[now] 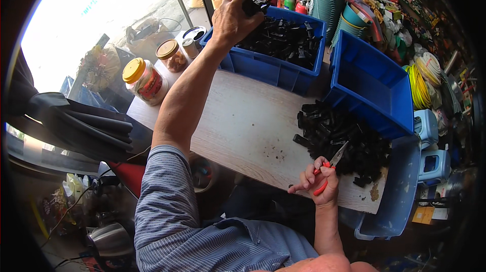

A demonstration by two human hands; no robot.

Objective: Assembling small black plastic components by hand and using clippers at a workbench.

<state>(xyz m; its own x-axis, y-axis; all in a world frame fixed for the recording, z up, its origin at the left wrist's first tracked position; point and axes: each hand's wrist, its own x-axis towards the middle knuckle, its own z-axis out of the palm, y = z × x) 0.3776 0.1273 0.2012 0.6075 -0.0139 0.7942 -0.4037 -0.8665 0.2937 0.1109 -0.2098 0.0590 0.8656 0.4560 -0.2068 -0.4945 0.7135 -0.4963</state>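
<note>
Black plastic pieces [349, 138] lie heaped at 3 o'clock from the middle of the tabletop [233, 115], and more fill the blue crate [298, 79] at 12 to 1 o'clock. The left hand [237, 17] reaches out at 12 o'clock, its fingers curled round a few of these pieces over the crate's near-left corner; how many it grips I cannot tell. The arm is stretched long, presumably because the crate stands at the far edge.

At 4 o'clock the right hand [324, 183] holds red-handled pliers [338, 156], palm partly turned up and fingers loosely bent round the grips. Their metal nose points toward 1 o'clock, over the heap's near edge; that hold probably keeps the tool handy beside the loose pieces. Whether the nose is parted is too small to tell.

A second blue crate [372, 87], seemingly tilted, stands at 2 o'clock just beyond the heap, perhaps so the pieces stay within easy reach. Two lidded jars [147, 82] sit at 10 o'clock, likely put aside there to leave the middle free.
</note>
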